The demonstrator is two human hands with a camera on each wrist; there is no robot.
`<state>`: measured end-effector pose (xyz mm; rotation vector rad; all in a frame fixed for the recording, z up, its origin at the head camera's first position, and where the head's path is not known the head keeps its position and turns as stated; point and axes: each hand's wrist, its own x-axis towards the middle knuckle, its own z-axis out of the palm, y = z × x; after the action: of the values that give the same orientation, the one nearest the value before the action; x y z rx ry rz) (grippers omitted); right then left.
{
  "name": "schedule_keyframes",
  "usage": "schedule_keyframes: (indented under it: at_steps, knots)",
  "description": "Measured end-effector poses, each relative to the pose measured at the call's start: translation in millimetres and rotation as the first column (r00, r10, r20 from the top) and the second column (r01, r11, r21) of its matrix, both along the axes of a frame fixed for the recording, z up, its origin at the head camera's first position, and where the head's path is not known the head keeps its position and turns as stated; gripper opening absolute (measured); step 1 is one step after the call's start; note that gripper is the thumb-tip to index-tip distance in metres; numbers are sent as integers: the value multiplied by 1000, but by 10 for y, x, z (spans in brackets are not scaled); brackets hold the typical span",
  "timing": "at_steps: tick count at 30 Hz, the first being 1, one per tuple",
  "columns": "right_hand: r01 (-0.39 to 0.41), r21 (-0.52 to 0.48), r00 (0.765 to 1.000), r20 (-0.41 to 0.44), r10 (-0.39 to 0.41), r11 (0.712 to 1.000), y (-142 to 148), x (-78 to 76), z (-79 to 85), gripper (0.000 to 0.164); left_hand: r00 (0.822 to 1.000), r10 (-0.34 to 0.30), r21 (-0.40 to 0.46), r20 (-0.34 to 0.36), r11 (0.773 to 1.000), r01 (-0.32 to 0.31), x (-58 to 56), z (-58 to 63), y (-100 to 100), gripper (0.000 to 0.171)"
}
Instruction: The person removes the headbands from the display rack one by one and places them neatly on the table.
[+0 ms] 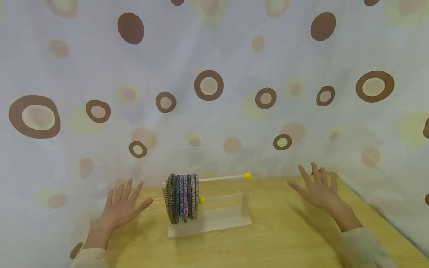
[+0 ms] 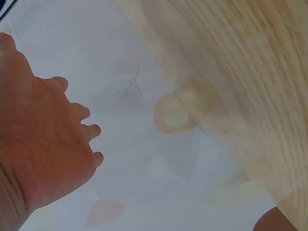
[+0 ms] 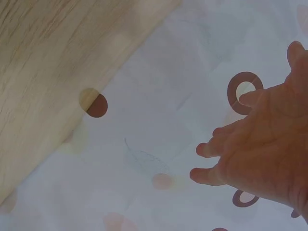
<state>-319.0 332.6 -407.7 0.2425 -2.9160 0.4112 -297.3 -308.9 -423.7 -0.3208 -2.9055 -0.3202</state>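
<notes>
Between the two hands in the head view stands a small pale wooden rack (image 1: pixel 214 222) on a flat base. Several glittery ring-shaped bands (image 1: pixel 185 197), in dark, blue, pink and silver tones, hang side by side at the left end of its upper rod (image 1: pixel 222 179). To the left of the rack, the left hand (image 1: pixel 118 210) is held with fingers spread, touching nothing that I can see. Well to the right, the right hand (image 1: pixel 320 191) is likewise spread and holds nothing. Both wrist views show the hands with extended fingers, apart from the rack.
The light wooden table (image 1: pixel 278 238) runs back to a patterned curtain (image 1: pixel 214 123) with brown circles. A yellow ball (image 1: pixel 247 176) caps the upper rod's right end; another yellow ball (image 1: pixel 202 200) tips the lower rod. A small dark reddish item shows partly behind the right fingers.
</notes>
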Motion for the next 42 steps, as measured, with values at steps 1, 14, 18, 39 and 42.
schedule_keyframes:
  at_steps: [1,14,18,39,42]
  knots:
    - [-1,-5,1000,-17,1,1000,-13,-3,8,91,1000,-4,0,-13,1000,4,9,9,4,90]
    - [-185,-418,931,-365,22,889,-862,199,286,43,970,-168,220,-178,954,205,124,487,301,58]
    - [-273,-480,889,-456,29,834,-1284,295,431,28,953,-248,464,-176,833,303,164,622,409,45]
    - [-353,-704,919,-137,369,617,-2750,583,457,34,924,-367,604,-108,714,355,199,612,578,28]
    - [-334,-721,916,-98,388,607,-2857,583,461,41,928,-359,609,-101,715,343,210,620,590,29]
